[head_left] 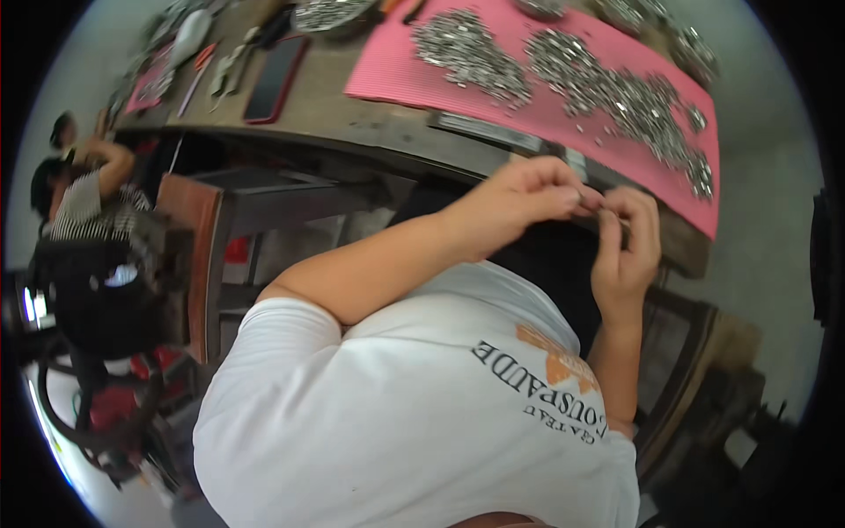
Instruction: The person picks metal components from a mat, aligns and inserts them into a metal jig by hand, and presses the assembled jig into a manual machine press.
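My left hand (532, 195) and my right hand (629, 233) meet in front of the table's near edge. Both have their fingers pinched, with the fingertips almost touching. Whatever lies between them is too small and too covered to name. Just beyond the hands, a pink ribbed mat (387, 75) covers part of the table. Loose shiny metal pieces lie on it in two heaps, a left heap (466, 55) and a longer right heap (616, 97). A narrow metal bar (488, 130) lies along the mat's near edge, close to my left hand.
Left of the mat lie a phone with a red edge (275, 79), pliers (233, 70) and an orange-handled tool (198, 70). Bowls of metal pieces (330, 13) stand at the back. A black machine with a handwheel (101, 405) stands at left; another person (92, 189) sits beyond it.
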`<state>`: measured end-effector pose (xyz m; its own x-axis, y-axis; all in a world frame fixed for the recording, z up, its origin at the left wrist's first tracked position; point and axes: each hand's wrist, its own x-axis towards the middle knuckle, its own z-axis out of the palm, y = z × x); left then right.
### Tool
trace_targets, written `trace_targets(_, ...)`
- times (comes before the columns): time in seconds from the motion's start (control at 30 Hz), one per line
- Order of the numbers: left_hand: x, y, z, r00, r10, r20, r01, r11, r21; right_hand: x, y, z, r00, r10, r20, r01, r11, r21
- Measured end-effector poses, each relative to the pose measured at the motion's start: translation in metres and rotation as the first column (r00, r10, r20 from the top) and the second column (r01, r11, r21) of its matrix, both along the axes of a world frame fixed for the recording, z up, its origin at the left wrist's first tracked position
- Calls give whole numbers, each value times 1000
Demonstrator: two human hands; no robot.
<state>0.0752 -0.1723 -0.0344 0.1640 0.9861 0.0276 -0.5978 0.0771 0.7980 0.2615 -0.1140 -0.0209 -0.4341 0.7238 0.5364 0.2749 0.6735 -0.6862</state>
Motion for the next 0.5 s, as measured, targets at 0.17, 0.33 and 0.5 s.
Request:
trace_targets(0.17, -11, 8, 12, 997, -70, -23, 66, 989, -131, -3, 6, -7, 996, 15, -86, -28, 988, -150)
trace_targets(0.33, -4, 12, 7, 994, -42, 102, 58, 984, -167, -2, 16, -15, 989, 12, -145, -33, 990, -140)
trace_targets(0.5, -2, 14, 1, 973, -57, 222, 99, 978, -182, -6, 18, -18, 993, -19, -119, 23, 999, 34)
